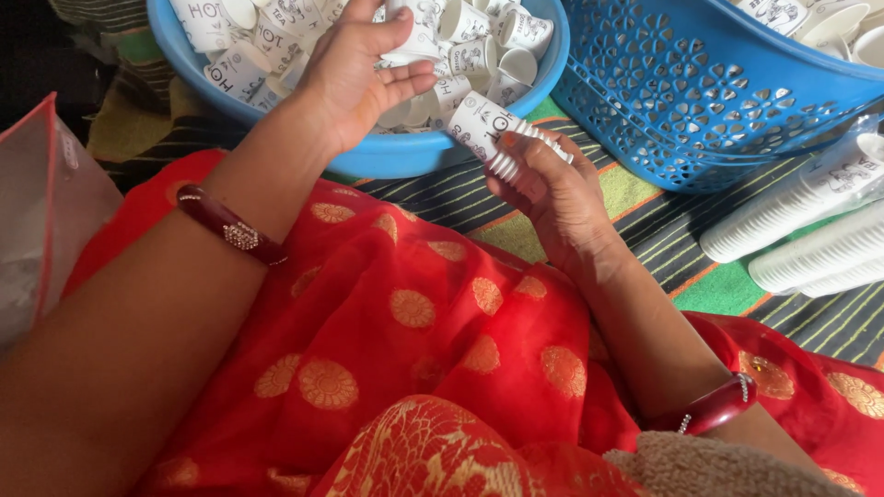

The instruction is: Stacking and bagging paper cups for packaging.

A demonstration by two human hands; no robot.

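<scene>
Over the round blue tub (405,156) of loose paper cups (479,55), the left hand (354,78) pinches 1 cup (410,44) in curled fingers. The right hand (552,198) is closed around a short nested stack (493,138), apparently several cups deep. The step looks like gathering; next, the single cup must align with the stack's axis, which runs diagonally, its end pointing up-left toward the tub.

A blue lattice basket (700,110), wrapped cup sleeves (810,230) on a striped mat (681,239), red patterned cloth (414,313).
</scene>
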